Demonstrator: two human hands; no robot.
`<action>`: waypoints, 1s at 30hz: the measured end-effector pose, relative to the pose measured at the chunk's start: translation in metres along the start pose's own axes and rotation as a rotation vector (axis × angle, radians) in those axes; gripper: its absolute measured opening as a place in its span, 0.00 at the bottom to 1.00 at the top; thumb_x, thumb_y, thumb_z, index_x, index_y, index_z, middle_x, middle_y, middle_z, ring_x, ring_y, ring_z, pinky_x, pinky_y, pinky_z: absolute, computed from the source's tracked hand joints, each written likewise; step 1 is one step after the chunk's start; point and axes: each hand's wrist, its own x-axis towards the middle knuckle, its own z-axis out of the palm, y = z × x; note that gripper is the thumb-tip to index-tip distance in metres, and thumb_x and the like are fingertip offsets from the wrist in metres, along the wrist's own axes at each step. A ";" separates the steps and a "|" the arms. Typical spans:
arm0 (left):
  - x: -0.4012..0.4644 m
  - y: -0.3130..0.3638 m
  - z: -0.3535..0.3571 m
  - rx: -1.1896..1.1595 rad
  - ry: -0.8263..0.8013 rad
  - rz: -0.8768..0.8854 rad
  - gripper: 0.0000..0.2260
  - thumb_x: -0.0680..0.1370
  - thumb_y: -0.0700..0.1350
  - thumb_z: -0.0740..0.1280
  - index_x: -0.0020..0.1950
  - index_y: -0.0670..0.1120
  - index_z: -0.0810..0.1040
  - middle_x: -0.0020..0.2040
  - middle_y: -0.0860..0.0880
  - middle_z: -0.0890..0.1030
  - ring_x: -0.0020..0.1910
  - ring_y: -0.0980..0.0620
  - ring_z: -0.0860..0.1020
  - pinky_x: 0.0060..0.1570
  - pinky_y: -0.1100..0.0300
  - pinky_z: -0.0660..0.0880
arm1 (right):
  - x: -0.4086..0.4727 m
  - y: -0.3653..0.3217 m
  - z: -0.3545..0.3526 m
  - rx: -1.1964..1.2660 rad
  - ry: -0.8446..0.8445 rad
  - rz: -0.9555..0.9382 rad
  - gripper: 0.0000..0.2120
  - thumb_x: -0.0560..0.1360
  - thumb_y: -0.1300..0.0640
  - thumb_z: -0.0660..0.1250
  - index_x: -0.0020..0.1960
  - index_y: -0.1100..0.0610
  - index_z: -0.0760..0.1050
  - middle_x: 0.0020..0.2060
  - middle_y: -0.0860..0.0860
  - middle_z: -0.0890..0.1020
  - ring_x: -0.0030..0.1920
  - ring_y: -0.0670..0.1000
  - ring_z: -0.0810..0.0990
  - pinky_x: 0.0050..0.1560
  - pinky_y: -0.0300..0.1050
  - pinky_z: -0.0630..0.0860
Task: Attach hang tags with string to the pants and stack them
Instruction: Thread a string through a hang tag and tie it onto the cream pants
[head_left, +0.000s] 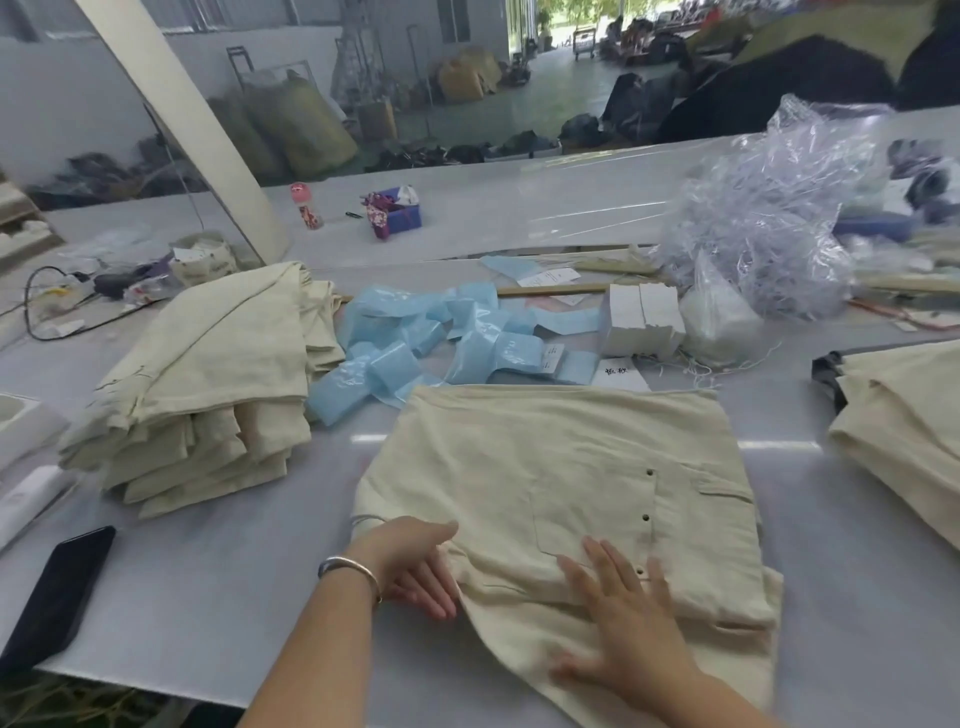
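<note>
Head view is looking down on a folded pair of cream pants (561, 467) lying in the middle of the pale desk (234, 597), right in front of the person. The right hand (618, 618) is lying flat on the near edge of the fabric with its fingers spread and straight, pressing down and gripping nothing. The left hand (415, 561) is reaching in from the side with its fingers extended and sliding under the folded edge while the thumb is resting on top; it is touching the cloth, not clenching it.

The pants look like a woven linen or cotton: light, soft and floppy, with no stiffness of their own. The near corner is already sagging over the desk's edge. On this glossy surface I'd expect the bundle to slip easily when pushed, and to unfold if lifted by a single corner. A sensible hold would be with both hands under the folded edges, or a pinch at the thicker part by the pocket (597, 514) and its dark snaps, where the layers give something firmer to take.

A stack of folded cream pants (208, 395) is sitting to the left, and another pile (904, 431) is at the right edge. Behind the pants, white hang tags (641, 317) are standing in blocks just beside loose string (691, 371), with crumpled blue plastic bags (441, 338) scattered between. A black phone (57, 592) is lying near the left corner.
</note>
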 end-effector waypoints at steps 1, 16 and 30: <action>-0.004 0.008 -0.001 0.012 -0.007 0.055 0.30 0.82 0.60 0.50 0.38 0.41 0.80 0.36 0.43 0.85 0.30 0.52 0.83 0.21 0.67 0.63 | 0.004 0.002 0.002 0.001 0.033 -0.009 0.49 0.64 0.23 0.57 0.76 0.37 0.40 0.78 0.47 0.38 0.77 0.48 0.35 0.71 0.61 0.32; 0.055 0.004 0.032 0.372 0.461 0.448 0.09 0.72 0.51 0.70 0.35 0.53 0.73 0.38 0.54 0.77 0.42 0.52 0.76 0.42 0.59 0.71 | 0.025 0.021 -0.008 -0.104 0.515 -0.106 0.29 0.46 0.49 0.81 0.46 0.48 0.78 0.46 0.49 0.84 0.44 0.54 0.84 0.43 0.53 0.81; 0.065 0.034 0.065 0.080 0.258 0.541 0.04 0.73 0.42 0.71 0.40 0.47 0.78 0.32 0.52 0.79 0.31 0.56 0.75 0.40 0.60 0.72 | 0.020 0.116 -0.061 0.659 0.384 0.841 0.20 0.70 0.48 0.71 0.57 0.58 0.77 0.55 0.57 0.79 0.55 0.60 0.77 0.54 0.52 0.76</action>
